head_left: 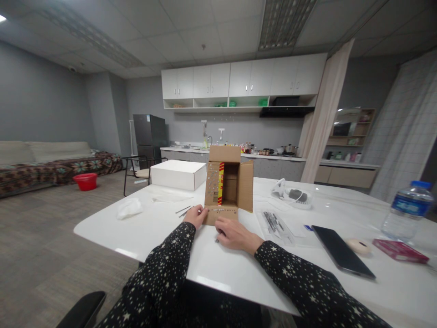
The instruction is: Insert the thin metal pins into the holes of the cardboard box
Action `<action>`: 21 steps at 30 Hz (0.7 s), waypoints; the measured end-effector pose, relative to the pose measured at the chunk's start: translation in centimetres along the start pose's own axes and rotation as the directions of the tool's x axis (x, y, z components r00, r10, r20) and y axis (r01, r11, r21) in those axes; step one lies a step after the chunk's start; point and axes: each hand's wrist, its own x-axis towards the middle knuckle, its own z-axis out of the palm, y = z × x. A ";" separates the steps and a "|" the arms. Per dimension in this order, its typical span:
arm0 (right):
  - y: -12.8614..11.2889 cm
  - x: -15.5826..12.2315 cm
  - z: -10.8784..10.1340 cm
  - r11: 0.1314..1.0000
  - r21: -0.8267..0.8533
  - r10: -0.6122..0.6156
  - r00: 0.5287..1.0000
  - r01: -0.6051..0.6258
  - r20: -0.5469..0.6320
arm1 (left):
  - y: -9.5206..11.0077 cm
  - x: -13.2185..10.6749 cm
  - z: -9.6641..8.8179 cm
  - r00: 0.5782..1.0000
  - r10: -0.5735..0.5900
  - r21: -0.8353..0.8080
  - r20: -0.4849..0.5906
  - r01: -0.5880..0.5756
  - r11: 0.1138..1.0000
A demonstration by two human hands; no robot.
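An open cardboard box [245, 187] stands on the white table, its opening toward me and its flaps spread. A strip of red and yellow tape [221, 182] runs along its left part, beside rows of small pale dots. More dots line the front flap [211, 218], which lies low toward me. At that flap's left edge, my left hand [195, 216] is closed with its fingertips on the cardboard. My right hand [235, 234] rests at the flap's right front with its fingers curled. A tiny dark thing [217, 240] shows under those fingers, too small to name.
Thin metal rods [183, 210] lie left of the box, near a white box [177, 175] and a crumpled white tissue [129, 208]. To the right are a clear case of slim tools [276, 225], a black phone [341, 250], a dark red packet [400, 251] and a water bottle [406, 212].
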 end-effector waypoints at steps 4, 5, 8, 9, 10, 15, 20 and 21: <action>-0.2 -0.1 -0.3 1.000 0.016 0.004 1.000 -0.003 -0.020 | 0.0 0.0 0.0 1.000 0.003 0.009 -0.005 -0.003 1.000; -0.2 -0.1 -0.3 1.000 0.024 0.003 1.000 -0.003 -0.026 | 0.0 0.0 0.0 1.000 0.003 0.011 -0.007 -0.003 1.000; -0.1 -0.1 -0.2 0.998 0.059 -0.002 0.999 0.005 -0.049 | 0.1 0.0 -0.1 1.000 0.003 0.017 -0.008 -0.002 1.000; 0.0 -0.1 0.0 0.997 0.071 -0.005 0.998 0.009 -0.059 | 0.2 0.0 -0.1 1.000 0.003 0.017 -0.006 -0.003 1.000; 0.1 -0.1 0.1 0.997 0.082 -0.006 0.998 0.012 -0.069 | 0.2 -0.1 -0.1 1.000 0.003 0.018 -0.007 -0.003 1.000; 0.6 0.0 0.8 0.994 0.109 0.013 0.992 0.001 -0.128 | 0.0 0.0 -0.1 1.000 0.003 0.014 -0.006 -0.002 1.000; 0.6 0.2 1.0 0.995 0.096 0.027 0.977 -0.007 -0.210 | 0.0 0.0 0.0 1.000 0.010 0.017 -0.012 -0.009 1.000; 0.6 0.2 1.0 0.995 0.097 0.029 0.973 -0.007 -0.230 | 0.0 0.0 0.0 1.000 0.011 0.019 -0.015 -0.010 1.000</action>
